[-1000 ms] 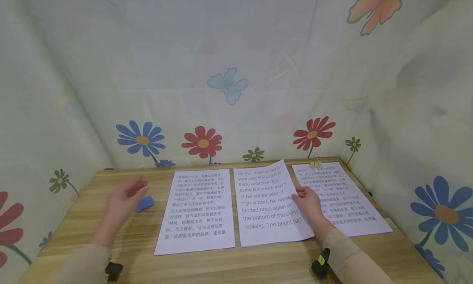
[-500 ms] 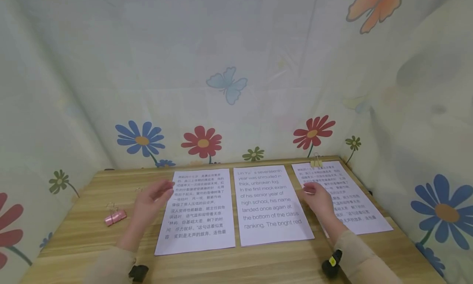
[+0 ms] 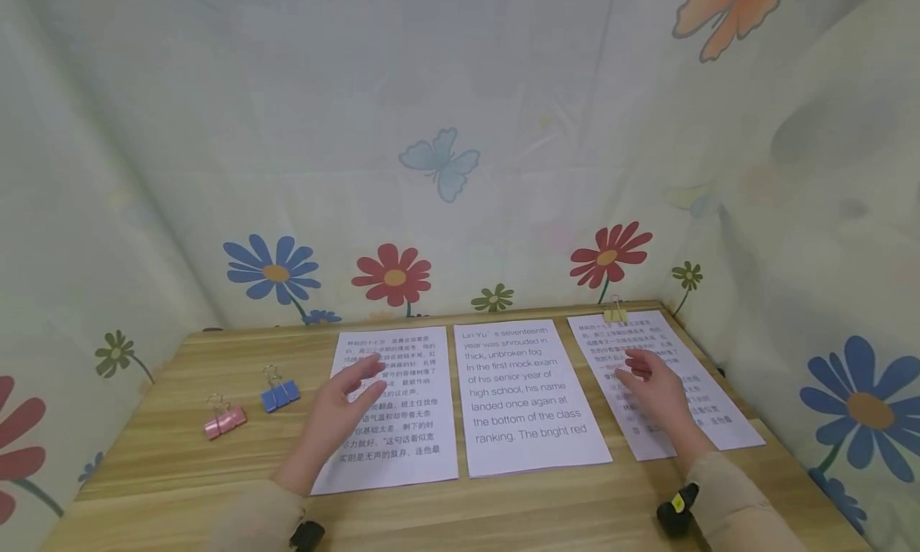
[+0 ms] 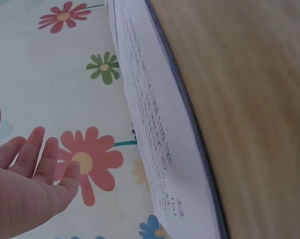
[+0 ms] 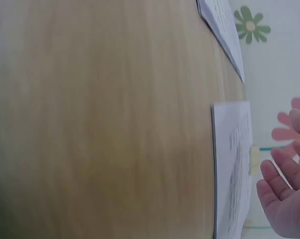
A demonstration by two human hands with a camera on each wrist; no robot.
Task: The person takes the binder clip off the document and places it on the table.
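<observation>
My left hand (image 3: 345, 408) hovers over the left paper stack (image 3: 410, 424), which is printed with Chinese text. Its fingers are relaxed and hold nothing; the left wrist view shows the hand (image 4: 30, 189) raised above the sheets. Over the right paper stack (image 3: 711, 408) hangs my right hand (image 3: 657, 396), loosely bent and also holding nothing. A yellow binder clip (image 3: 615, 312) grips that stack's top edge. Between the hands lies the middle stack (image 3: 532, 400), printed in English. Left of the papers sit a blue binder clip (image 3: 279, 394) and a pink binder clip (image 3: 224, 420).
The stacks lie side by side on a wooden table (image 3: 460, 520). A flowered cloth (image 3: 345, 176) hangs behind the table and along both sides. Each wrist wears a small black device (image 3: 676, 512).
My right hand has let go of the middle stack's edge, which now lies flat, and moved right. My left hand has moved right from over the clips, uncovering the blue and pink ones.
</observation>
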